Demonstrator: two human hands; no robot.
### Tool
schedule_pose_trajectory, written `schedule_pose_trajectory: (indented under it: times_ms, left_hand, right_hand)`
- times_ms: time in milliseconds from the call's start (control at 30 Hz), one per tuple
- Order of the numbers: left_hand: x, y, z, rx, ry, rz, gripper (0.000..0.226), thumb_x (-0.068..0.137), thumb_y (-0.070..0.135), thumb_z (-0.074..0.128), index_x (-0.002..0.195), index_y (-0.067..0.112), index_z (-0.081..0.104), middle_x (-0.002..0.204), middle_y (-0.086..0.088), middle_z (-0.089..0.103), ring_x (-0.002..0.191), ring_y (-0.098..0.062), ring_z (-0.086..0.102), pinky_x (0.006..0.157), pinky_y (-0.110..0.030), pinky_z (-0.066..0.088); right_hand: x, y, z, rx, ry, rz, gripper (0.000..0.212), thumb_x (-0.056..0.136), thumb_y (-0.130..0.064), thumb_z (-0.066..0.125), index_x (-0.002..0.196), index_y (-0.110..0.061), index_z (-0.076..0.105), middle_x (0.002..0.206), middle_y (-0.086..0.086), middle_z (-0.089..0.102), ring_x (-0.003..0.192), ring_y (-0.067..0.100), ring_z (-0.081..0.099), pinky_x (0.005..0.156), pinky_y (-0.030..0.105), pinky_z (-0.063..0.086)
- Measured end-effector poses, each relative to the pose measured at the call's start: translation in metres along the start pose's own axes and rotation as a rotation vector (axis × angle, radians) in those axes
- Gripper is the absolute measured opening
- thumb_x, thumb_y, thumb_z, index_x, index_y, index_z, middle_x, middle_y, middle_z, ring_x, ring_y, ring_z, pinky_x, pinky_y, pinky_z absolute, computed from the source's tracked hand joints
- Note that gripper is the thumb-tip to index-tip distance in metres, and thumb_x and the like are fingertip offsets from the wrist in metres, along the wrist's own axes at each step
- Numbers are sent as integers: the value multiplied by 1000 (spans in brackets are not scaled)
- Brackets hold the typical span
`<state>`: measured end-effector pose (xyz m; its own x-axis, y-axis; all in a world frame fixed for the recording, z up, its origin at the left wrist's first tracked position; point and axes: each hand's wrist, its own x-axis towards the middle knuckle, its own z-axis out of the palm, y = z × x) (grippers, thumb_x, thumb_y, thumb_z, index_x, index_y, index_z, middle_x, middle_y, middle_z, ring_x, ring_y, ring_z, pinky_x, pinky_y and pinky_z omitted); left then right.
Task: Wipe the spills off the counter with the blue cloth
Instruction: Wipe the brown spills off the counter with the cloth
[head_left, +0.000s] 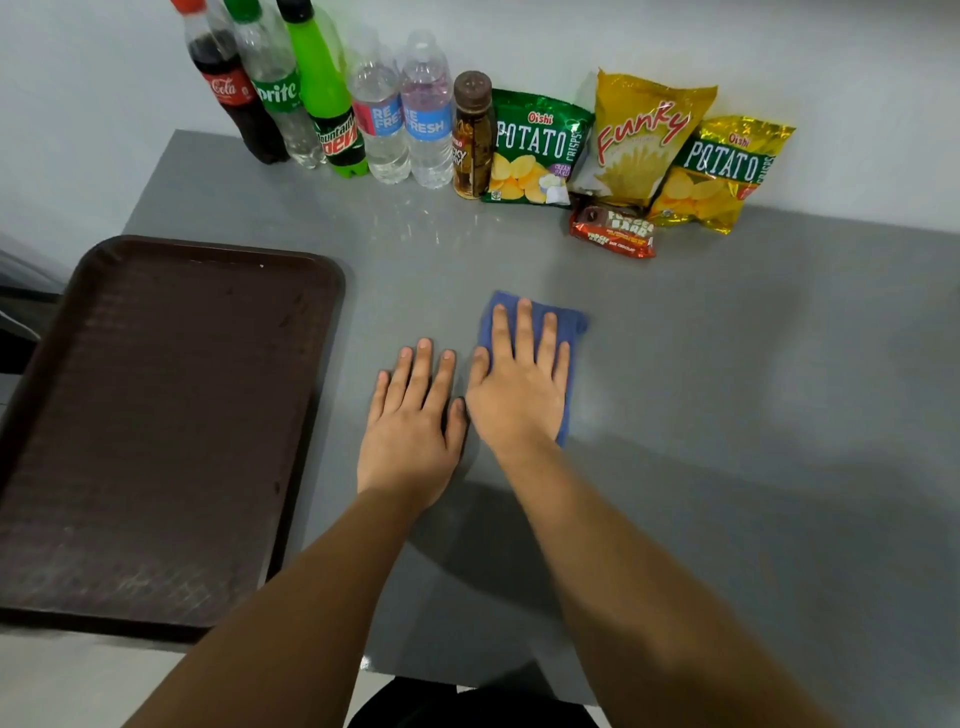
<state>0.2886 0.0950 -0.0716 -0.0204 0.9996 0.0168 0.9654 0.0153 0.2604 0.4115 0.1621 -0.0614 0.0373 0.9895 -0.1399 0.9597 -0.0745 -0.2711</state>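
Observation:
A folded blue cloth (571, 322) lies flat on the grey counter (753, 415), near its middle. My right hand (519, 384) presses down on the cloth with fingers spread, covering most of it. My left hand (410, 431) rests flat on the bare counter just left of the cloth, fingers apart, thumb close to my right hand. The counter shows a faint wet sheen (415, 223) near the bottles; no clear puddle is visible.
A large brown tray (47, 364) sits at the left edge. Along the back wall stand several bottles (322, 104) and a small brown bottle (471, 140), then snack bags (540, 150) and a chocolate bar pack (613, 231).

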Motion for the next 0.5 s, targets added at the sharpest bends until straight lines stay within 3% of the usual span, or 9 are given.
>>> schedule_pose_trajectory:
  times_ms: [100,167,333,500]
  left_hand:
    - [0,0,1,-2,5,2,59,107,42,27,164,24,22,172,-3,13,160,-20,5,130,-44,5]
    - [0,0,1,0,4,0,59,107,42,27,164,25,21,172,-3,13,160,-21,5,129,-44,4]
    - [-1,-1,2,-12,18,5,59,108,43,26,164,26,22,172,-2,13,160,-20,5,130,-43,4]
    - [-1,-1,2,-19,19,-2,59,108,43,26,164,26,22,172,-2,13,160,-20,5,130,-43,4]
  right_hand:
    - [31,5,-7,-43,-48,-144,62,105,-47,19,164,-31,8,173,-3,0,159,28,-5,128,49,-1]
    - [55,14,-14,-48,-50,-143,62,105,-48,20,164,-32,10,173,-4,1,159,28,-4,128,48,0]
    - [88,55,-30,3,5,14,63,105,-49,23,164,-30,11,173,1,4,159,31,-1,128,49,0]
    - [66,102,-39,26,38,162,64,104,-51,24,164,-30,12,173,-1,3,159,29,-2,128,49,0]
